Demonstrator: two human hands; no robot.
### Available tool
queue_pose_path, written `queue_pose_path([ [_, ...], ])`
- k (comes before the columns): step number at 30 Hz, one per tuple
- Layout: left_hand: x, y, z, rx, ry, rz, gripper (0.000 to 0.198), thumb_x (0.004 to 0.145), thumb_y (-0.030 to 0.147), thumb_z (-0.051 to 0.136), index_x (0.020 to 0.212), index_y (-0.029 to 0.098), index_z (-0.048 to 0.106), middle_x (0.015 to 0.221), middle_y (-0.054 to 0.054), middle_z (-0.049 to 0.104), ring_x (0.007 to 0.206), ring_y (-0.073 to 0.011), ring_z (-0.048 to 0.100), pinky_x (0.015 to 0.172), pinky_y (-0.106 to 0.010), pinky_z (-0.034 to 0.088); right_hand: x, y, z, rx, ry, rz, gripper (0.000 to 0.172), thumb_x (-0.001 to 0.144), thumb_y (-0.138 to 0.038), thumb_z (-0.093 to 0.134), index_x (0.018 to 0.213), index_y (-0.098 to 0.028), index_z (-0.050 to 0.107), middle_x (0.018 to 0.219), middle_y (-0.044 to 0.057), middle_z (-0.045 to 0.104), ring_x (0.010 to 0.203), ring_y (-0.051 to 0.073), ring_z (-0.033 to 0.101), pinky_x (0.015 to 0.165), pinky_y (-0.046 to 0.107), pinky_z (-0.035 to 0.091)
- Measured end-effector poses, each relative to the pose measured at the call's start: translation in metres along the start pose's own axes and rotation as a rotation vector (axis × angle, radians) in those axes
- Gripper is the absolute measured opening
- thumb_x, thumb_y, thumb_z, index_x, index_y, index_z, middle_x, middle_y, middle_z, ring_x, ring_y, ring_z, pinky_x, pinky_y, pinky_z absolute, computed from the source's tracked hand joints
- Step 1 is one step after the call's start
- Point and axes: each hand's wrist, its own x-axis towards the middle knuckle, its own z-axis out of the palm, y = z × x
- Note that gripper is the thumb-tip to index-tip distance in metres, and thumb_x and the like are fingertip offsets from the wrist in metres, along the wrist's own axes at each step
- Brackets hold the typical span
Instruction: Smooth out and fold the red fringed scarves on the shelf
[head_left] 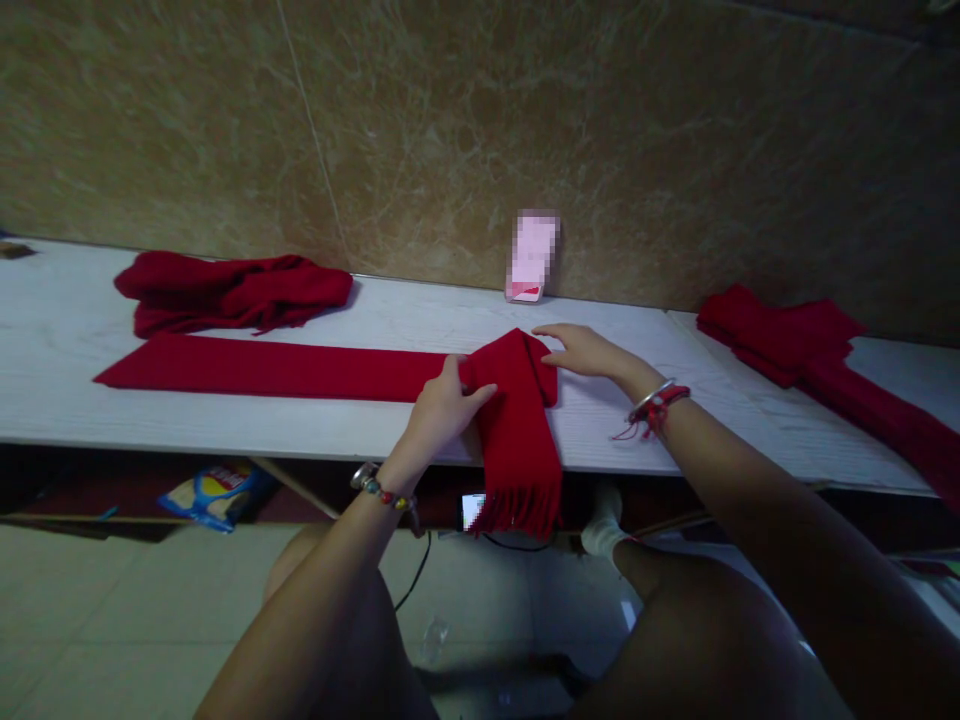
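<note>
A red scarf (300,370) lies lengthwise on the white wood-grain tabletop. At its right end the cloth is folded at an angle, and a fringed end (523,505) hangs over the front edge. My left hand (442,405) rests on the scarf beside this fold, thumb and index finger spread apart. Just right of the fold is my right hand (577,350), its fingers apart and the tips at the folded cloth. Neither hand shows a clear grip on the cloth.
Another red cloth (240,292) lies bunched at the back left, and more red cloth (787,335) at the right. A phone (533,255) leans against the wall. Under the tabletop, a shelf holds a blue snack bag (219,495) and a lit screen (472,511).
</note>
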Motion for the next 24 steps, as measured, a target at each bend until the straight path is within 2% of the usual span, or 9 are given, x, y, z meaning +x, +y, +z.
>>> queue_pose_path([
  [2,-0.001,0.004,0.003,-0.013,-0.022,-0.002,0.053,0.079,0.029,0.062,0.126,0.013,0.045,0.095,-0.013,0.069,0.087,-0.0254,0.066,0.075,-0.036,0.049,-0.006,0.015,0.006,0.087,-0.086,-0.007,0.053,0.074,-0.014,0.061,0.127,-0.020,0.057,0.132,0.008,0.057,0.121,0.025,0.053,0.105,0.045,0.039],
  [5,0.000,0.006,0.008,-0.036,-0.009,0.009,0.057,0.078,0.024,0.062,0.131,0.013,0.043,0.092,-0.010,0.068,0.088,-0.0254,0.064,0.079,-0.039,0.049,-0.007,0.026,0.015,0.309,-0.126,0.010,0.056,0.078,-0.017,0.057,0.133,-0.017,0.049,0.138,0.010,0.051,0.124,0.022,0.050,0.106,0.042,0.038],
  [8,0.001,0.005,0.012,-0.108,-0.002,0.042,0.071,0.075,0.020,0.063,0.138,0.013,0.034,0.085,-0.007,0.064,0.085,-0.0239,0.062,0.081,-0.040,0.049,-0.002,0.030,0.022,0.537,-0.150,-0.002,0.048,0.078,-0.017,0.057,0.126,-0.013,0.054,0.131,0.012,0.057,0.118,0.021,0.054,0.106,0.040,0.038],
  [11,0.005,-0.001,0.008,-0.230,0.018,0.044,0.075,0.072,0.014,0.064,0.140,0.016,0.031,0.082,-0.003,0.060,0.080,-0.0194,0.060,0.077,-0.036,0.050,0.004,0.037,0.025,0.691,-0.083,0.021,0.036,0.073,-0.019,0.062,0.109,-0.014,0.064,0.118,0.011,0.065,0.108,0.022,0.059,0.104,0.044,0.039],
  [14,0.013,-0.011,-0.009,-0.304,0.117,0.035,0.074,0.075,0.013,0.061,0.141,0.020,0.029,0.085,-0.001,0.056,0.074,-0.0145,0.058,0.074,-0.032,0.051,0.004,0.047,0.024,0.818,0.053,0.043,0.037,0.065,-0.019,0.070,0.102,-0.016,0.067,0.104,0.008,0.068,0.098,0.022,0.061,0.100,0.046,0.042],
  [17,0.018,-0.020,-0.025,-0.155,0.247,0.083,0.073,0.076,0.013,0.061,0.141,0.021,0.030,0.097,-0.005,0.056,0.076,-0.0143,0.058,0.078,-0.033,0.050,-0.001,0.053,0.019,0.864,0.178,0.057,0.047,0.059,-0.019,0.074,0.105,-0.018,0.066,0.085,0.002,0.065,0.085,0.019,0.060,0.095,0.045,0.044],
  [19,0.015,-0.020,-0.026,0.025,0.332,0.131,0.068,0.078,0.016,0.060,0.140,0.019,0.034,0.107,-0.010,0.055,0.085,-0.0178,0.059,0.084,-0.037,0.049,-0.005,0.051,0.016,0.858,0.215,0.062,0.051,0.057,-0.019,0.075,0.107,-0.018,0.065,0.080,-0.001,0.060,0.079,0.017,0.059,0.091,0.043,0.047],
  [21,0.008,-0.015,-0.018,0.163,0.368,0.207,0.062,0.082,0.024,0.057,0.139,0.017,0.035,0.117,-0.015,0.052,0.097,-0.0229,0.058,0.088,-0.041,0.047,-0.007,0.042,0.014,0.843,0.232,0.030,0.051,0.057,-0.019,0.075,0.108,-0.019,0.064,0.081,-0.001,0.058,0.078,0.016,0.058,0.088,0.042,0.049],
  [24,-0.004,-0.003,0.003,0.290,0.311,0.330,0.069,0.082,0.038,0.058,0.142,0.018,0.031,0.129,-0.018,0.047,0.112,-0.0300,0.053,0.091,-0.045,0.046,-0.008,0.025,0.011,0.792,0.270,-0.069,0.050,0.062,-0.022,0.073,0.111,-0.022,0.063,0.086,0.000,0.059,0.082,0.016,0.058,0.088,0.041,0.049],
])
